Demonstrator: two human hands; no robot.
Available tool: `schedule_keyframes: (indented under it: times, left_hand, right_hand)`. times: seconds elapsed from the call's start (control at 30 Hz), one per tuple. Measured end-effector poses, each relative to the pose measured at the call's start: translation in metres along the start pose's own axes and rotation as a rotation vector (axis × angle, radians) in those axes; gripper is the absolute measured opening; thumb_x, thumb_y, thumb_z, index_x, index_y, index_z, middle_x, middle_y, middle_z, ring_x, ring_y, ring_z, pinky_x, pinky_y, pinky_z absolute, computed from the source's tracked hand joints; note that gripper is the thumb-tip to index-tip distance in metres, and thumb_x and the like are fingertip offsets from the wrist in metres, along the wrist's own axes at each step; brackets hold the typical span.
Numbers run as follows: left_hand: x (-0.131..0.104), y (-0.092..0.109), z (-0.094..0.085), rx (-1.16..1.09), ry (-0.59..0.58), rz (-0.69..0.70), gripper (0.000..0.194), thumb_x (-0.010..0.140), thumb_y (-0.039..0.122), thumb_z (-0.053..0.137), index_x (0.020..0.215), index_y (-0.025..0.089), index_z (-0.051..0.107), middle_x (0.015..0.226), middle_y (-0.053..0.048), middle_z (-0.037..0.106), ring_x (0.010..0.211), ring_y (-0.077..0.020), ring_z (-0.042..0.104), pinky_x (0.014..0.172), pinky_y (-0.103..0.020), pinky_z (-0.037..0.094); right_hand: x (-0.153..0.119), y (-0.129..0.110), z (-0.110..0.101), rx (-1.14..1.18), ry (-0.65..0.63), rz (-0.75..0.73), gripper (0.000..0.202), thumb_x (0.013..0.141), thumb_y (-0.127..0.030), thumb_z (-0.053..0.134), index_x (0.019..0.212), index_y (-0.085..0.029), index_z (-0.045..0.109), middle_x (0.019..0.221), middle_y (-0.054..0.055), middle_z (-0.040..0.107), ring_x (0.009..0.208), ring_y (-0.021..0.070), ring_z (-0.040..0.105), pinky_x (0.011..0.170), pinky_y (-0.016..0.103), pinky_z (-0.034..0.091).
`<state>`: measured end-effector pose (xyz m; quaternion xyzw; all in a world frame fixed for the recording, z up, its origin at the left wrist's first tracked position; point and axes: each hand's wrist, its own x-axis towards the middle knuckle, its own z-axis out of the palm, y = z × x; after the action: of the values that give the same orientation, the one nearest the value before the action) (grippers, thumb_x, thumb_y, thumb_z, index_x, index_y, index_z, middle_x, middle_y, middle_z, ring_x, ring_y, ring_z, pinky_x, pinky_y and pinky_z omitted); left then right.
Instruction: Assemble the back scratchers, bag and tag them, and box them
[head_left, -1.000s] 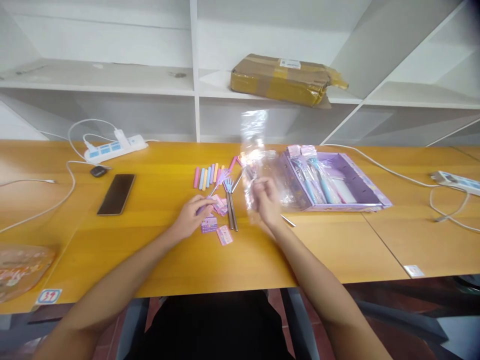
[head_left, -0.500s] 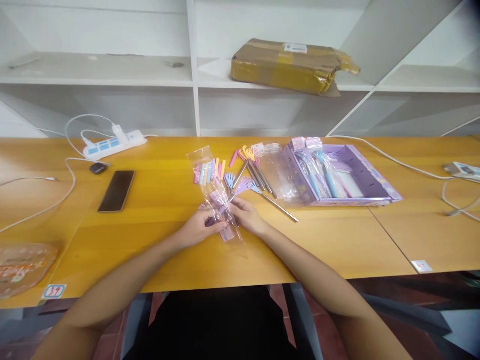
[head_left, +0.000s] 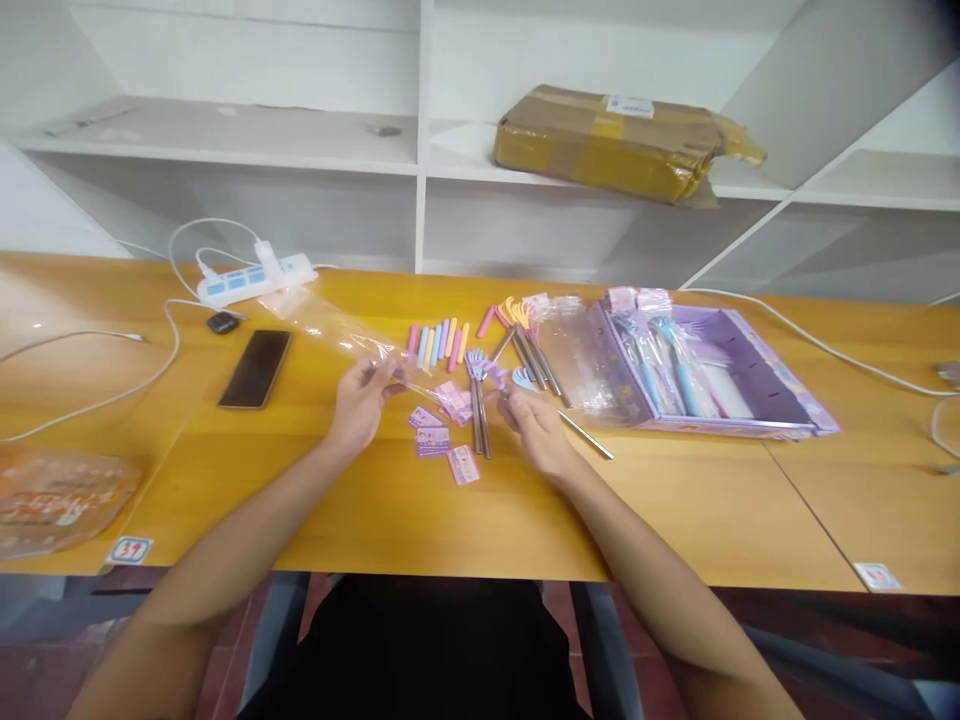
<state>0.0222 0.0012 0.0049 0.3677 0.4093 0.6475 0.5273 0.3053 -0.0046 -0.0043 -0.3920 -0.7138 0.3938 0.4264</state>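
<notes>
My left hand (head_left: 361, 405) pinches a clear plastic bag (head_left: 330, 325), which stretches toward the power strip. My right hand (head_left: 531, 425) is closed, its fingertips at a blurred purple claw-shaped back scratcher head (head_left: 495, 374). Beside it lies a blue back scratcher (head_left: 476, 362); two metal rods point toward me. Another blue back scratcher (head_left: 523, 378) is partly hidden by my right hand. Small printed cards (head_left: 433, 441) lie spread between my hands. Behind them, short pastel sleeves (head_left: 436, 343) stand in a row, near yellow and pink back scratchers (head_left: 517, 312).
A purple box (head_left: 780, 360) with bagged back scratchers stands at the right, clear bags (head_left: 581, 365) beside it. Left are a phone (head_left: 255, 369), a power strip (head_left: 259, 282) with cables, and an orange-printed bag (head_left: 64, 500). A taped carton (head_left: 607, 145) sits on the shelf.
My left hand has moved left, drawing the clear bag out toward the upper left. Cards now lie spread on the table where my hands were. My view has shifted slightly.
</notes>
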Motion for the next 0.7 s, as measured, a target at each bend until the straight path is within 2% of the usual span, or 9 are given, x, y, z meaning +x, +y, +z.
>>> schedule_keyframes:
  times: [0.1, 0.23, 0.4, 0.6, 0.7]
  left_hand:
    - [0.003, 0.004, -0.002, -0.017, 0.02, 0.015, 0.041, 0.077, 0.048, 0.093, 0.083, 0.017, 0.066, 0.086, 0.0, 0.07, 0.081, -0.0139, 0.07, 0.078, -0.032, 0.063]
    - [0.003, 0.005, -0.003, -0.028, 0.011, 0.005, 0.04, 0.079, 0.047, 0.092, 0.083, 0.017, 0.066, 0.084, -0.001, 0.07, 0.081, -0.0148, 0.071, 0.079, -0.034, 0.064]
    - [0.0, 0.001, 0.0, -0.017, -0.035, -0.039, 0.041, 0.078, 0.048, 0.092, 0.085, 0.016, 0.068, 0.085, -0.002, 0.073, 0.082, -0.0157, 0.072, 0.078, -0.033, 0.065]
    - [-0.009, -0.002, 0.006, -0.029, -0.125, -0.113, 0.038, 0.082, 0.047, 0.089, 0.092, 0.017, 0.068, 0.093, -0.004, 0.075, 0.093, -0.0202, 0.075, 0.089, -0.043, 0.066]
    - [-0.006, 0.001, 0.004, -0.066, -0.081, -0.094, 0.036, 0.083, 0.045, 0.089, 0.091, 0.018, 0.067, 0.096, -0.003, 0.074, 0.095, -0.0186, 0.074, 0.09, -0.04, 0.065]
  right_hand:
    - [0.0, -0.004, 0.006, -0.294, -0.085, -0.158, 0.044, 0.113, -0.052, 0.04, 0.11, -0.024, 0.074, 0.088, 0.007, 0.062, 0.084, 0.0228, 0.06, 0.079, 0.037, 0.051]
    - [0.004, -0.002, 0.006, -0.453, -0.059, -0.219, 0.033, 0.113, -0.042, 0.044, 0.117, -0.025, 0.071, 0.098, 0.009, 0.064, 0.092, 0.0243, 0.063, 0.084, 0.038, 0.053]
    - [0.005, 0.004, 0.004, -0.487, -0.05, -0.238, 0.027, 0.112, -0.039, 0.048, 0.116, -0.024, 0.071, 0.1, 0.009, 0.064, 0.092, 0.0238, 0.064, 0.085, 0.038, 0.054]
    - [0.004, 0.007, 0.006, -0.457, -0.095, -0.276, 0.023, 0.111, -0.037, 0.053, 0.114, -0.025, 0.072, 0.098, 0.008, 0.064, 0.09, 0.0234, 0.063, 0.082, 0.037, 0.054]
    - [0.003, 0.005, 0.005, -0.463, -0.075, -0.286, 0.022, 0.111, -0.036, 0.053, 0.116, -0.025, 0.072, 0.099, 0.008, 0.065, 0.09, 0.0225, 0.063, 0.082, 0.036, 0.054]
